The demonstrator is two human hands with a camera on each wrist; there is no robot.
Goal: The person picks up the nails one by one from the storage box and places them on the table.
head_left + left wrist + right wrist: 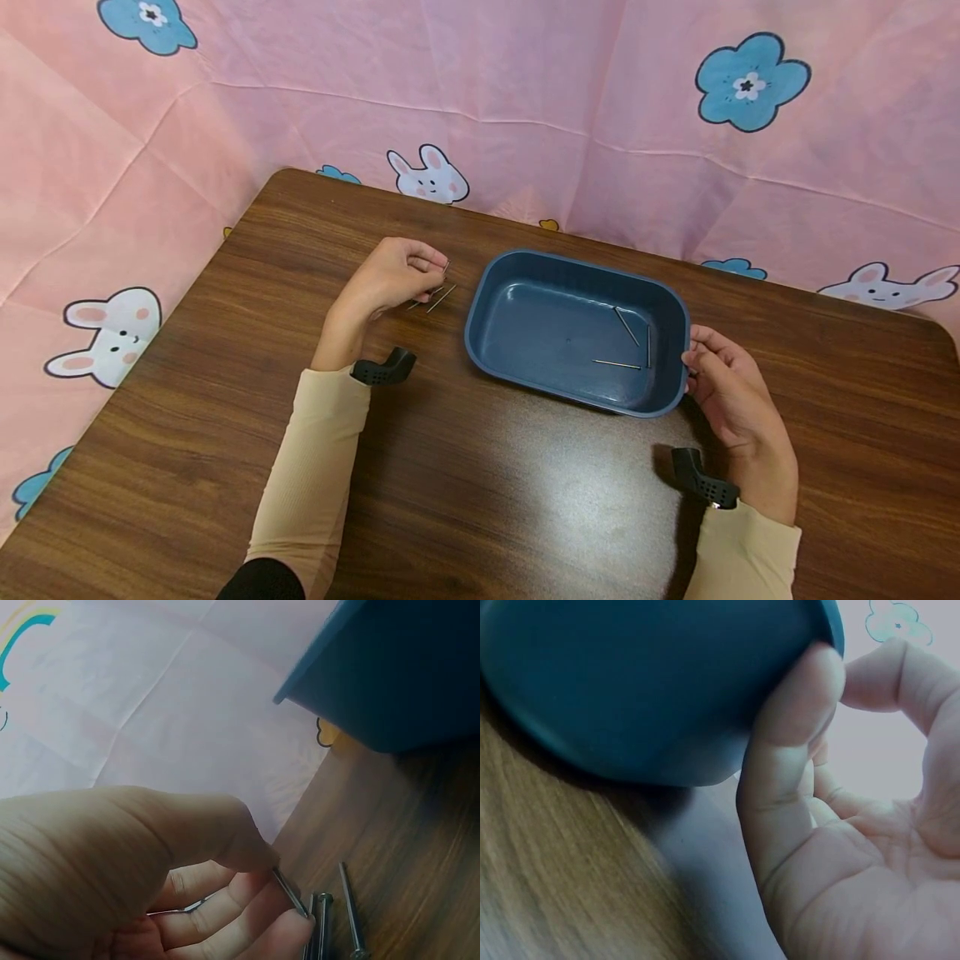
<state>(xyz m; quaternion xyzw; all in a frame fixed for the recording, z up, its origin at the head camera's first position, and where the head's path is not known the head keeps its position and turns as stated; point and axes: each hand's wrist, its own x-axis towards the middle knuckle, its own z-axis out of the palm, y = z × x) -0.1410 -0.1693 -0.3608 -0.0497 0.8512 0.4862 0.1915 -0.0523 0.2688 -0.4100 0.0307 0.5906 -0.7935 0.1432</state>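
My left hand [393, 271] pinches a thin metal nail [289, 891] between thumb and fingertip, just above the wooden table. Close below it, several loose nails [442, 299] lie on the wood, partly hidden by the fingers. To the right of that hand stands a blue plastic tray [540, 358], shallow with rounded corners. Three nails [617, 364] lie inside, toward its right end. At that same end, my right hand [731, 387] holds the tray's edge, thumb at the rim and fingers against the outer wall [667, 697].
A brown wood-grain table [465, 483] carries everything. Behind it and along the left side hangs a pink cloth [525, 58] with rabbits and blue flowers. Black wrist mounts [384, 367] sit on both forearms, over beige sleeves [311, 467].
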